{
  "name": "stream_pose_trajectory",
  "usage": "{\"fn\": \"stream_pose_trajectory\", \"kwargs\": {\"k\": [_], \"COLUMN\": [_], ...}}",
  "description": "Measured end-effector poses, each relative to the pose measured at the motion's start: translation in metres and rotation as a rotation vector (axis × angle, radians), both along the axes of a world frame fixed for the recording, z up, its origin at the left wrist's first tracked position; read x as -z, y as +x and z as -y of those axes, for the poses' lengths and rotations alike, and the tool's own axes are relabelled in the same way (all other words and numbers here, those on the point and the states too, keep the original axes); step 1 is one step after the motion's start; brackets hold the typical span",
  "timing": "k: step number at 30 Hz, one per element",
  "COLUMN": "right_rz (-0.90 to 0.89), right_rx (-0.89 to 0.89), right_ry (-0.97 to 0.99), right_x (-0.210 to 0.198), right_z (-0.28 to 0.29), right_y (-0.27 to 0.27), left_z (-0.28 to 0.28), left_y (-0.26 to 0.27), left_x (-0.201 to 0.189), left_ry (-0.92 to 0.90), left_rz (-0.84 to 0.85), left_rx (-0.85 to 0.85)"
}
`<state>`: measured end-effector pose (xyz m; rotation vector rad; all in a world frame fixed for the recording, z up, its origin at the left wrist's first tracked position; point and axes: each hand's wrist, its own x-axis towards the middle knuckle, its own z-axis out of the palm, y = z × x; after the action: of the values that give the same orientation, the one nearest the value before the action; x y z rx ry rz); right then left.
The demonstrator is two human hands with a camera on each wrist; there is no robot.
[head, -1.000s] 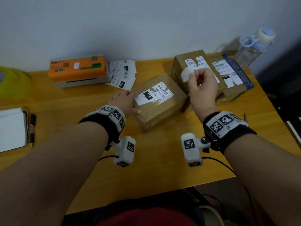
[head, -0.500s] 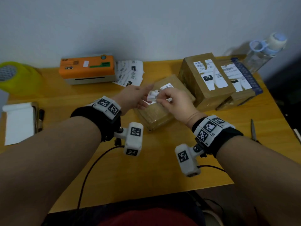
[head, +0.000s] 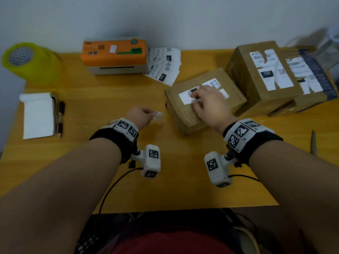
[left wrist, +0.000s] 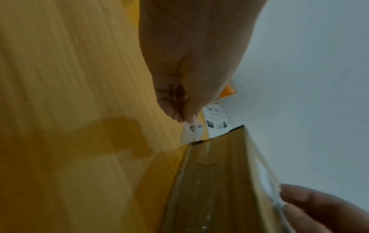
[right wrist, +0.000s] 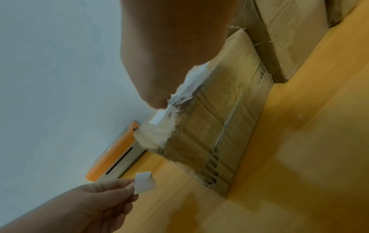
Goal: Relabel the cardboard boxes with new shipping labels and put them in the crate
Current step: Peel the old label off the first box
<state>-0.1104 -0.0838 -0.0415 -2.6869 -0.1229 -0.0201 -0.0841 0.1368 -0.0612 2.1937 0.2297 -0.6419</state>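
Note:
A small taped cardboard box (head: 185, 118) lies on the wooden table (head: 110, 99), with a torn white old label (head: 184, 97) on its top. My right hand (head: 197, 101) rests on that box, its fingers curled and pinching the label's torn edge (right wrist: 179, 96). Just left of the box, my left hand (head: 152, 114) pinches a small torn label scrap (head: 158, 115) above the table; the scrap (right wrist: 144, 184) also shows in the right wrist view. A bigger box (head: 260, 74) and a third box (head: 311, 85), both with torn labels, stand to the right.
An orange label printer (head: 114, 54) sits at the back, with printed labels (head: 163, 66) beside it. A green tape roll (head: 31, 61), a notepad (head: 38, 116) and pen (head: 60, 114) are at the left. A blade (head: 313, 142) lies at the right edge.
My right hand brought a torn scrap down to the left hand, which took it and drew left off the box. The right hand went back onto the small box's label.

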Motion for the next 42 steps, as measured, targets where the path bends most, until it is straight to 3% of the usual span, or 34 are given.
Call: {"fn": "stream_pose_trajectory", "kwargs": {"k": [8,14,17,20,23,25,27,31,37,42], "right_rz": [0.062,0.077,-0.019,-0.005,-0.151,-0.199,-0.216,-0.247,-0.318,-0.378], "right_rx": [0.119,0.092,-0.014,-0.141,-0.235,-0.266,-0.297,-0.319,-0.315,-0.314], "right_ry": [0.062,0.061,-0.092,-0.267,-0.273,-0.266,-0.262,-0.262,-0.268,-0.222], "right_x": [0.022,0.023,0.014,0.003,-0.006,-0.011,-0.014,-0.018,-0.022,-0.025], "right_z": [-0.008,-0.009,-0.004,-0.001,0.000,0.001,0.002,-0.001,-0.007,-0.007], "right_y": [0.002,0.003,0.011,0.017,0.024,0.029,0.033,0.043,0.055,0.056], "left_z": [0.005,0.008,0.010,0.011,0.014,0.021,0.030,0.045,0.055,0.047], "left_y": [0.002,0.005,0.014,0.022,0.027,0.026,0.025,0.022,0.025,0.028], "left_x": [0.038,0.035,0.017,-0.006,-0.022,-0.029,-0.033,-0.036,-0.031,-0.031], "left_ry": [0.245,0.400,0.381,0.377,0.325,0.197,0.087,0.144,0.071,0.134], "left_rz": [-0.016,-0.043,-0.038,0.021,0.072,0.129,0.182,0.113,0.003,0.034], "left_rx": [0.206,0.287,0.324,0.348,0.283,0.197,0.241,0.476,0.427,0.469]}}
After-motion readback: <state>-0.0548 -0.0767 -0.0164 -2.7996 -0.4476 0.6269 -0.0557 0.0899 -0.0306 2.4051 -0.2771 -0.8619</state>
